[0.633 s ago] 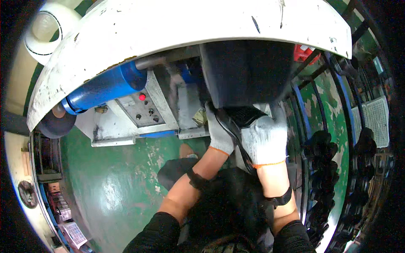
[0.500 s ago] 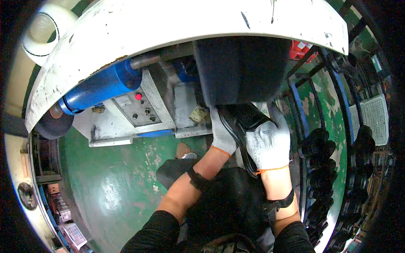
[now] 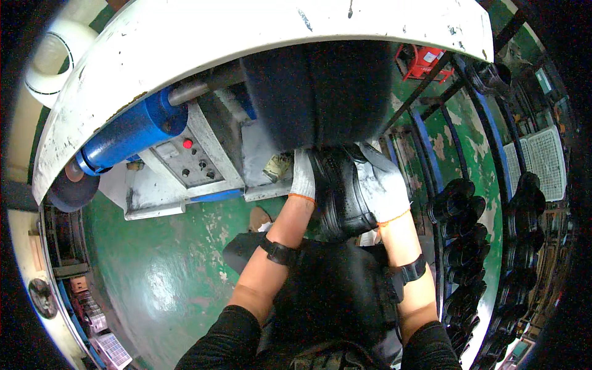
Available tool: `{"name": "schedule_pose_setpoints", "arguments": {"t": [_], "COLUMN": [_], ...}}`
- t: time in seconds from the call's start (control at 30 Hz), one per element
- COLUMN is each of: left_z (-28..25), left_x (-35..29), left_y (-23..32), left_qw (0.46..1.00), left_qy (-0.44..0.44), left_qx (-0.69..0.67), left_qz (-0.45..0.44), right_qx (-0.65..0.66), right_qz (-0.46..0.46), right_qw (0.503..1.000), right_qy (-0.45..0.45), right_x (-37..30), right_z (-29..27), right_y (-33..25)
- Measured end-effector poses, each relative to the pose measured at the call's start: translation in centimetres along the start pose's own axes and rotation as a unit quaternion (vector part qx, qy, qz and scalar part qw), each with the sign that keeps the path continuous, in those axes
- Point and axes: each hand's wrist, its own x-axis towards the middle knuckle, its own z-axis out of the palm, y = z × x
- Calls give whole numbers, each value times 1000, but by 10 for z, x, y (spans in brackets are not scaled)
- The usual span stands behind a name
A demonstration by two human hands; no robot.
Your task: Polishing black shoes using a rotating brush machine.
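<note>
A black leather shoe (image 3: 340,196) is held between my two gloved hands, its far end up against the lower edge of a large dark polishing roller (image 3: 317,92). My left hand (image 3: 303,172), in a white glove with an orange cuff, grips the shoe's left side; its fingertips are hidden behind the shoe and roller. On the shoe's right side my right hand (image 3: 383,188) is closed round it, the same kind of glove smudged black. The roller's surface looks blurred.
A white machine hood (image 3: 246,28) arches over the roller. To the left are a blue motor (image 3: 132,126) and a control panel with a red button (image 3: 187,143). A rack of black shoes (image 3: 459,216) stands close on my right, with a white plastic crate (image 3: 539,163) beyond.
The shoe has turned in my hands, so its side and upper now face me more. Both hands have shifted slightly left, and the view has moved a little.
</note>
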Motion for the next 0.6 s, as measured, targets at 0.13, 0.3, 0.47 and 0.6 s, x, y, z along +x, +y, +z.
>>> {"name": "schedule_pose_setpoints", "arguments": {"t": [0.13,0.3,0.47,0.6], "left_z": [-19,-55,-37,-14], "left_x": [18,39,19,11], "left_y": [-18,-9,-1,15], "left_qw": [994,995,999,1000], "left_qy": [-35,-61,-32,0], "left_qx": [80,28,12,2], "left_qz": [59,70,36,26], "right_qx": [32,-37,-112,-129], "right_qz": [-15,-38,-78,-95], "right_qw": [999,996,981,973], "right_qy": [4,67,135,165], "right_x": [8,20,18,24], "right_z": [13,3,-11,25], "right_y": [-1,8,-2,5]}}
